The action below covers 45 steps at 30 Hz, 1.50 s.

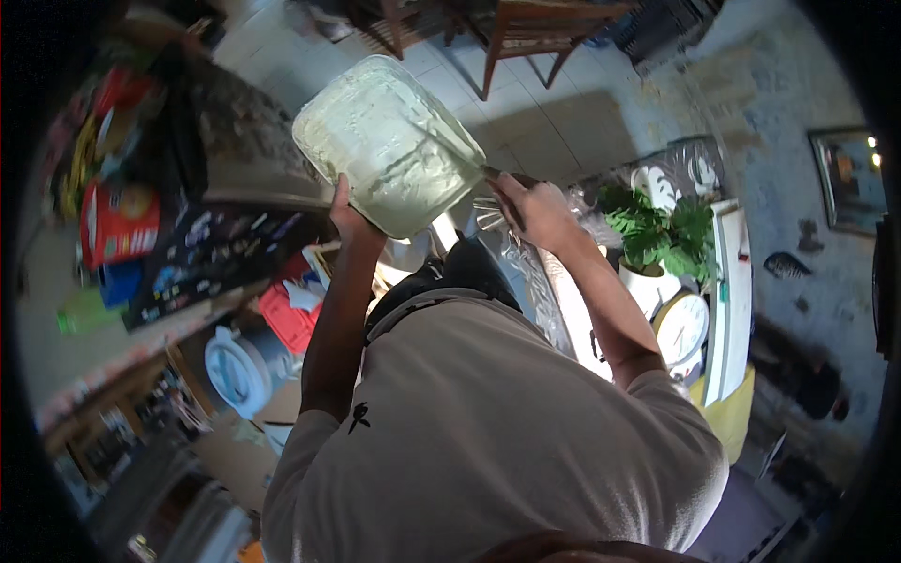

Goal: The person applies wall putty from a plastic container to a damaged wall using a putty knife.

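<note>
Up at the center, my left hand (354, 211) grips a square, pale plastic tub (333, 122) by its lower left side, tilted so its inside faces me. A whitish, creamy substance (404, 174) is smeared over the tub's inside and corners. My right hand (530, 208) is closed on the dark handle of a tool (493, 174), just off the tub's right corner. The tool reaches into the substance; its far end is hard to make out.
A dark, sticker-covered surface (197, 263) and red packs (117, 220) sit left, above a light blue container (239, 371). A potted plant (648, 230), a round clock (680, 324) and plastic sheeting (526, 281) are right. Wooden chairs (507, 33) stand beyond on tiled floor.
</note>
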Each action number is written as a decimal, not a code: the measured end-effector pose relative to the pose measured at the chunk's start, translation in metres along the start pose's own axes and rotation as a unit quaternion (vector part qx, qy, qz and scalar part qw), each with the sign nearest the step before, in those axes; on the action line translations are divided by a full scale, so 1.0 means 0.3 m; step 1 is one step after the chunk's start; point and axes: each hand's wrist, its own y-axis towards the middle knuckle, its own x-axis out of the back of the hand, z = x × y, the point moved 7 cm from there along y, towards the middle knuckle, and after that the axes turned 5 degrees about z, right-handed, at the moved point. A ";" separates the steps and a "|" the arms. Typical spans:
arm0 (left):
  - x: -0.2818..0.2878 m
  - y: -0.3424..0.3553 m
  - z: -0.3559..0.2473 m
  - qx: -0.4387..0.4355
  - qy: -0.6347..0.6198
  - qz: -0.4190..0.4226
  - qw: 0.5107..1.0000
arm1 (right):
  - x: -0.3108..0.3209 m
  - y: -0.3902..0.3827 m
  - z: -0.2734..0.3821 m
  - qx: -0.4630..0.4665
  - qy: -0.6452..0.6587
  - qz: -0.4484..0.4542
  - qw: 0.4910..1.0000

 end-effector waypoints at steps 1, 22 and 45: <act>-0.030 0.129 -0.014 0.016 -0.013 0.029 0.999 | 0.027 0.080 -0.040 -0.016 0.002 -0.007 1.000; -1.262 2.177 0.584 0.158 0.004 0.178 0.971 | 1.131 1.223 -1.647 -0.094 -0.203 0.084 0.971; -2.354 3.505 1.946 0.417 0.176 0.145 0.880 | 1.791 1.437 -3.125 -0.327 0.097 -0.169 0.925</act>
